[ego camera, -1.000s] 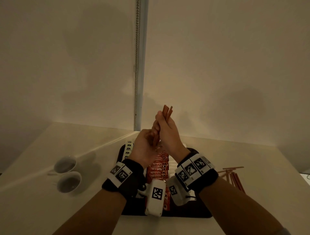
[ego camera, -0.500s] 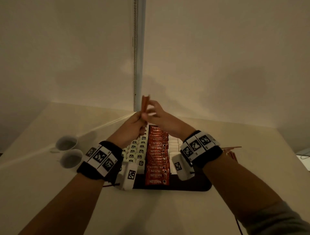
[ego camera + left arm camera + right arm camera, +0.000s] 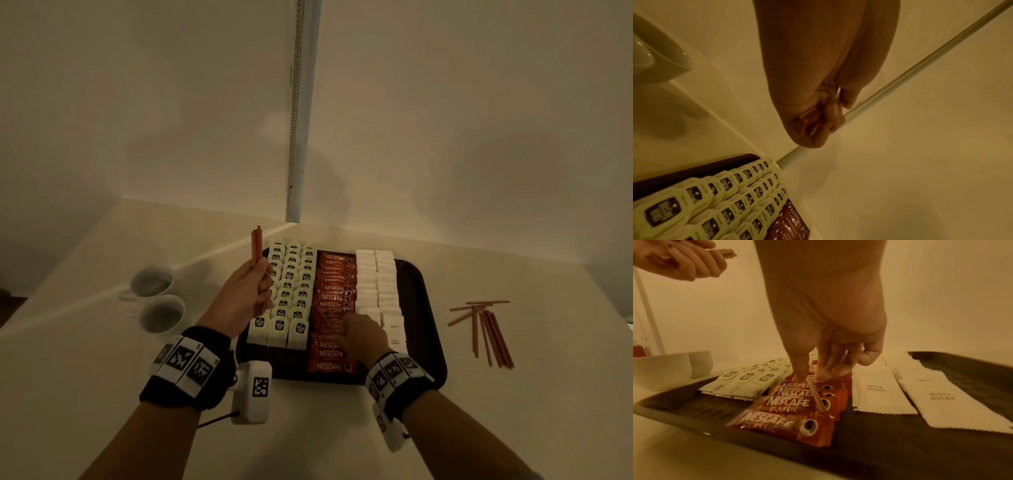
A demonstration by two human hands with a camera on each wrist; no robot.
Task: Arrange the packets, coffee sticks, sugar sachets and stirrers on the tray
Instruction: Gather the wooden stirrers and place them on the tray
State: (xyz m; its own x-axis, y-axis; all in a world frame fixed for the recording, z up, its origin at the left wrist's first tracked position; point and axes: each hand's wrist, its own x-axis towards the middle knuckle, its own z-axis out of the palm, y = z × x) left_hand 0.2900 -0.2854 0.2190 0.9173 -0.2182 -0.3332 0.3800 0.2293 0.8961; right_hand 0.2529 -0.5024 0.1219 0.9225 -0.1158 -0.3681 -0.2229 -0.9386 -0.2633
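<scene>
A dark tray holds cream packets on the left, red Nescafe coffee sticks in the middle and white sugar sachets on the right. My left hand is raised over the tray's left edge and grips a bundle of brown stirrers upright; the left wrist view shows the stirrers' ends inside the curled fingers. My right hand hovers low over the coffee sticks and pinches a single stirrer, whose lower end touches a coffee stick.
Several loose stirrers lie on the table to the right of the tray. Two white cups stand left of the tray. The walls meet in a corner just behind the table, with a vertical pipe running down it.
The hands were together, raised, both on the stirrer bundle. They have now parted: the left kept the bundle and moved left, the right came down onto the coffee sticks with one stirrer.
</scene>
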